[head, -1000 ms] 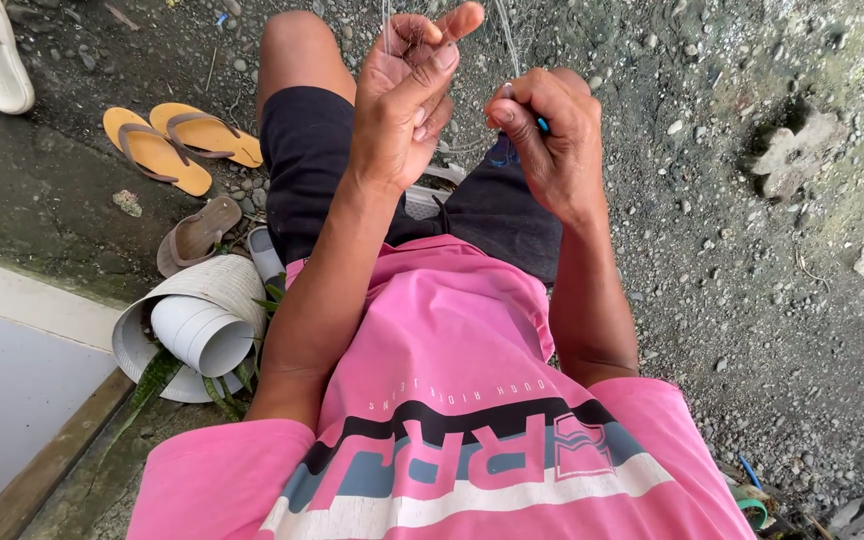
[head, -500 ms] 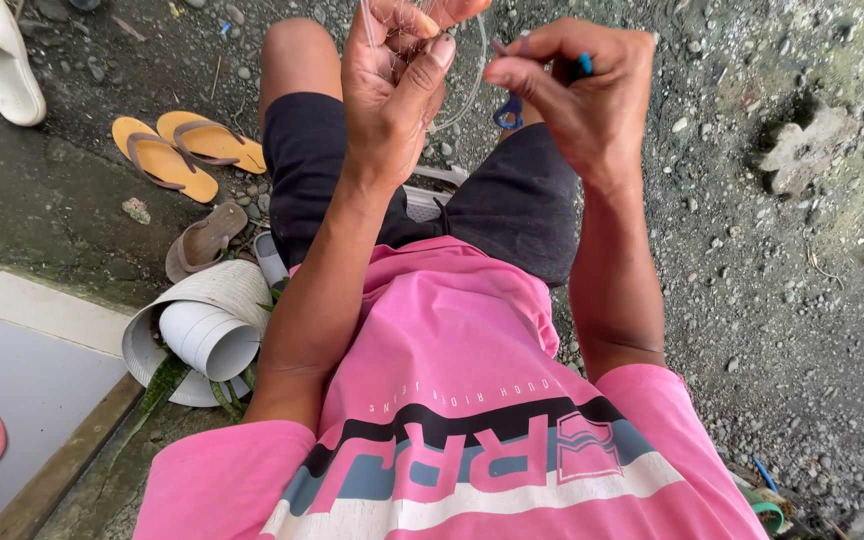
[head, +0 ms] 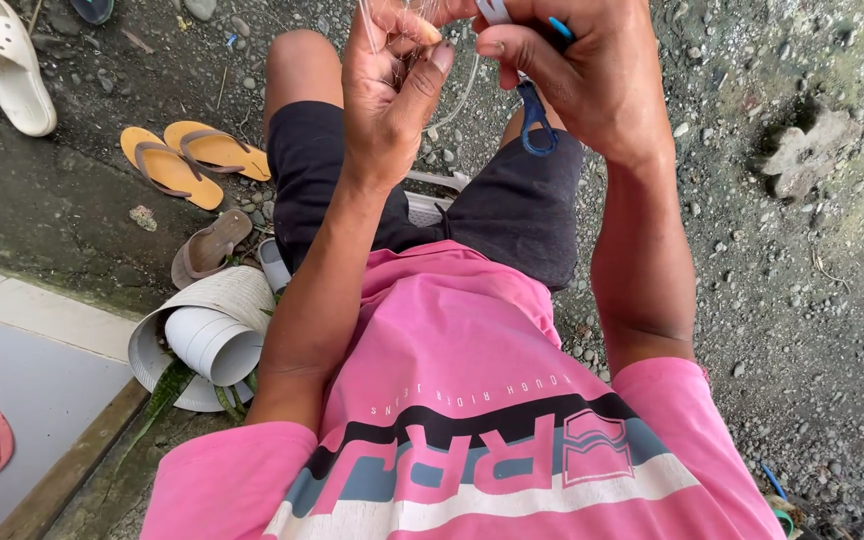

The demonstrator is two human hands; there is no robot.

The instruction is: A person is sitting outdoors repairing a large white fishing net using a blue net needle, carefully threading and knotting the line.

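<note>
In the head view, the left hand (head: pixel 392 95) pinches thin clear fishing line (head: pixel 464 95) while the right hand (head: pixel 577 75) grips a blue plastic netting needle (head: pixel 534 125), far above the black shorts (head: pixel 512 215); slack could tangle the line.

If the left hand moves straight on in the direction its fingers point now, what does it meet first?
The left hand points up and slightly right, toward the right hand. It would probably first meet the thin clear line strung between them, then the right hand's fingers. Depth is uncertain.
</note>
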